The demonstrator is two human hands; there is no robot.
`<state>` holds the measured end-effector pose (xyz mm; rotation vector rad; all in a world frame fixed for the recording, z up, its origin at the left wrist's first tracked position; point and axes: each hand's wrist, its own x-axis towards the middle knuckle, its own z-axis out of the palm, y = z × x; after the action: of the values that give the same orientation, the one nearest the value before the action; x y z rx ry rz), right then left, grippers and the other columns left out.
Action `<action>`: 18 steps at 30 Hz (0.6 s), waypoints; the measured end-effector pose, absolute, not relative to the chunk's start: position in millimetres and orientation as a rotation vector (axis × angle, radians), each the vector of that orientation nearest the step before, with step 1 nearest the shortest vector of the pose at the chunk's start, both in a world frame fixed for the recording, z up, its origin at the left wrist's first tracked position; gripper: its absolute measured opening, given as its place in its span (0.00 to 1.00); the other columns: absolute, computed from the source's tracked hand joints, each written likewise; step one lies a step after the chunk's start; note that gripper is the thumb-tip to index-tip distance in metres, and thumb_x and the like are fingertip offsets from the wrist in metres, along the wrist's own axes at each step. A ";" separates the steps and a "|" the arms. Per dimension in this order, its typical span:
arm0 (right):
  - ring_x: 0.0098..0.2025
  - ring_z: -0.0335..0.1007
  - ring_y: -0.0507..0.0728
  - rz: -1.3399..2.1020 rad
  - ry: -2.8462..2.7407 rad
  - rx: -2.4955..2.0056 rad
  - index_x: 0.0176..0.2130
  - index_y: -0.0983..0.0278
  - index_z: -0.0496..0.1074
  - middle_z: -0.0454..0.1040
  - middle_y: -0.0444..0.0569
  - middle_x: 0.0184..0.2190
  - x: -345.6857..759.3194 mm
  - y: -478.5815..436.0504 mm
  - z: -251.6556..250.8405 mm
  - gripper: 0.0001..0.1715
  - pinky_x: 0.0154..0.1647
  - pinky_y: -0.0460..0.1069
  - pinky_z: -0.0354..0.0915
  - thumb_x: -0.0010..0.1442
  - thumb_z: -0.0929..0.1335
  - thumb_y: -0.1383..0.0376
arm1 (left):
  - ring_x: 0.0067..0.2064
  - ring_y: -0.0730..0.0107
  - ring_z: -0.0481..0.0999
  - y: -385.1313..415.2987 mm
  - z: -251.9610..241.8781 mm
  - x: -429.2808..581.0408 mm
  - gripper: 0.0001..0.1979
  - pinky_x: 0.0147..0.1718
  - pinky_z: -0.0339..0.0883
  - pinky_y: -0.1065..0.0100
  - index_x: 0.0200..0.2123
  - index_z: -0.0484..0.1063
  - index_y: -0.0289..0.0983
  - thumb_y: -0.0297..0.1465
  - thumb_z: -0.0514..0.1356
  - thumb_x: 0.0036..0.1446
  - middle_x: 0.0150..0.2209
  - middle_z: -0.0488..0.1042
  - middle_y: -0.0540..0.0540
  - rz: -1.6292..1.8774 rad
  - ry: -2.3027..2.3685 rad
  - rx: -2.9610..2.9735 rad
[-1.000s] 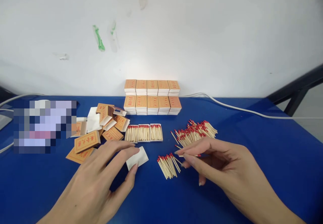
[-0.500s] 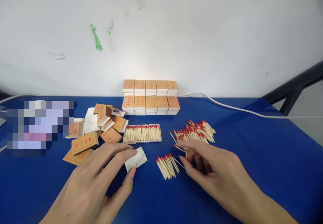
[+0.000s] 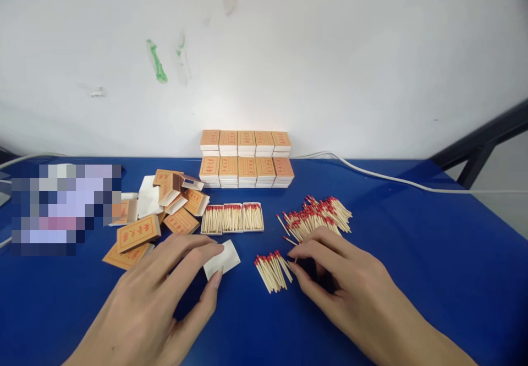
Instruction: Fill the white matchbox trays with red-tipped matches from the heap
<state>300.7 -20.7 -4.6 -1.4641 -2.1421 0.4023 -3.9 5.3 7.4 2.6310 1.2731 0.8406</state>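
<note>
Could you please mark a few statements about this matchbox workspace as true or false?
1. The left hand touches a white tray. True.
2. Three filled trays of matches lie side by side. True.
3. The table is green. False: it is blue.
4. The stacked matchboxes stand at the near edge of the table. False: they stand at the far edge, against the wall.
5. The right hand has its fingertips next to a small bundle of matches. True.
</note>
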 end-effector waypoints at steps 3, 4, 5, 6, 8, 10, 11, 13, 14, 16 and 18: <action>0.36 0.79 0.52 0.422 -2.162 -1.451 0.43 0.59 0.79 0.80 0.48 0.43 301.5 -22.0 -2.3 0.11 0.36 0.48 0.74 0.76 0.68 0.71 | 0.50 0.68 0.88 4.3 6.3 -5.4 0.11 0.49 0.83 0.70 0.58 0.77 0.46 0.38 0.57 0.81 0.52 0.84 0.49 0.830 1.265 2.625; 0.35 0.79 0.52 0.434 -2.165 -1.448 0.42 0.59 0.79 0.80 0.47 0.43 301.9 -22.3 -1.7 0.11 0.35 0.47 0.73 0.75 0.68 0.71 | 0.50 0.68 0.88 4.0 5.8 -5.8 0.11 0.49 0.83 0.71 0.58 0.76 0.46 0.38 0.58 0.81 0.52 0.84 0.49 0.828 1.264 2.620; 0.35 0.78 0.52 0.443 -2.169 -1.443 0.40 0.59 0.78 0.80 0.47 0.42 302.2 -22.6 -1.4 0.12 0.34 0.47 0.72 0.75 0.68 0.72 | 0.49 0.68 0.88 3.8 5.1 -6.1 0.11 0.49 0.83 0.70 0.58 0.76 0.46 0.38 0.58 0.81 0.52 0.84 0.49 0.824 1.265 2.613; 0.34 0.78 0.51 0.448 -2.171 -1.438 0.40 0.59 0.77 0.80 0.46 0.42 302.5 -22.8 -1.2 0.12 0.33 0.47 0.72 0.74 0.68 0.72 | 0.49 0.67 0.88 3.8 4.5 -6.2 0.11 0.49 0.83 0.69 0.58 0.76 0.46 0.38 0.58 0.81 0.52 0.84 0.49 0.820 1.266 2.605; 0.34 0.77 0.51 0.446 -2.167 -1.436 0.40 0.58 0.77 0.80 0.45 0.41 302.7 -23.1 -1.6 0.12 0.31 0.46 0.70 0.74 0.68 0.73 | 0.49 0.66 0.88 4.3 3.9 -5.8 0.11 0.49 0.84 0.68 0.59 0.76 0.46 0.39 0.58 0.81 0.52 0.84 0.49 0.825 1.266 2.596; 0.33 0.77 0.51 0.422 -2.155 -1.451 0.42 0.58 0.77 0.79 0.44 0.39 302.1 -23.2 -2.2 0.12 0.29 0.46 0.69 0.74 0.68 0.73 | 0.49 0.67 0.88 5.1 5.2 -4.6 0.11 0.49 0.83 0.68 0.59 0.76 0.46 0.39 0.58 0.81 0.52 0.84 0.49 0.825 1.264 2.608; 0.32 0.76 0.51 0.405 -2.147 -1.461 0.43 0.58 0.78 0.79 0.43 0.37 301.5 -23.3 -2.3 0.12 0.28 0.46 0.68 0.74 0.68 0.73 | 0.49 0.67 0.88 5.5 6.5 -3.9 0.11 0.48 0.83 0.69 0.58 0.76 0.46 0.38 0.58 0.81 0.51 0.84 0.49 0.824 1.259 2.621; 0.30 0.75 0.51 0.382 -2.131 -1.475 0.43 0.58 0.78 0.78 0.42 0.35 300.0 -23.5 -2.1 0.12 0.27 0.46 0.67 0.75 0.67 0.73 | 0.48 0.68 0.88 6.3 9.5 -2.5 0.10 0.47 0.83 0.69 0.56 0.77 0.46 0.37 0.57 0.81 0.50 0.85 0.49 0.830 1.251 2.643; 0.29 0.74 0.50 0.384 -2.124 -1.475 0.44 0.58 0.78 0.79 0.42 0.35 299.2 -23.7 -1.8 0.12 0.27 0.46 0.67 0.75 0.67 0.73 | 0.48 0.69 0.88 6.5 10.8 -2.1 0.09 0.47 0.82 0.69 0.56 0.76 0.46 0.36 0.57 0.81 0.50 0.85 0.49 0.835 1.248 2.649; 0.28 0.74 0.50 0.407 -2.107 -1.466 0.43 0.57 0.79 0.79 0.42 0.35 297.3 -24.1 -0.8 0.13 0.26 0.45 0.67 0.74 0.67 0.72 | 0.48 0.69 0.88 6.8 12.0 -1.6 0.09 0.46 0.82 0.69 0.56 0.76 0.46 0.36 0.56 0.81 0.49 0.85 0.50 0.838 1.245 2.653; 0.28 0.74 0.50 0.435 -2.085 -1.455 0.43 0.57 0.79 0.80 0.42 0.35 295.5 -24.9 0.5 0.12 0.26 0.44 0.67 0.74 0.68 0.72 | 0.48 0.69 0.88 6.9 11.3 -1.7 0.10 0.46 0.81 0.70 0.55 0.77 0.46 0.37 0.56 0.81 0.50 0.85 0.50 0.832 1.243 2.651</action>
<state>295.5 -24.9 0.5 -1.4549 -2.0846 0.4349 -1.7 6.9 11.3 2.6512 1.2432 0.8318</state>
